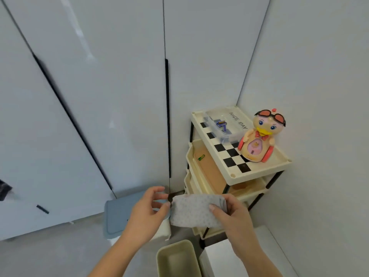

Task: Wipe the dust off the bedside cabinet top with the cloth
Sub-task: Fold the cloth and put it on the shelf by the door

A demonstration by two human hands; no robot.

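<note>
Both hands [149, 208] raised, fingers apparently pinched

Both forearms are cut off by the lower edge. The fingers [220, 209] of the right hand [237, 214] are partly hidden behind the cloth [194, 211], and the cloth's right end is covered by that hand. The lower tiers of the bedside cabinet [259, 172] are largely hidden behind the cloth and both hands. The beige bin [177, 258] is cut off at the bottom edge. The contents of the clear box [221, 126] are too small to be identified. A dark item [5, 189] at the left edge is cropped and blurred.
</note>
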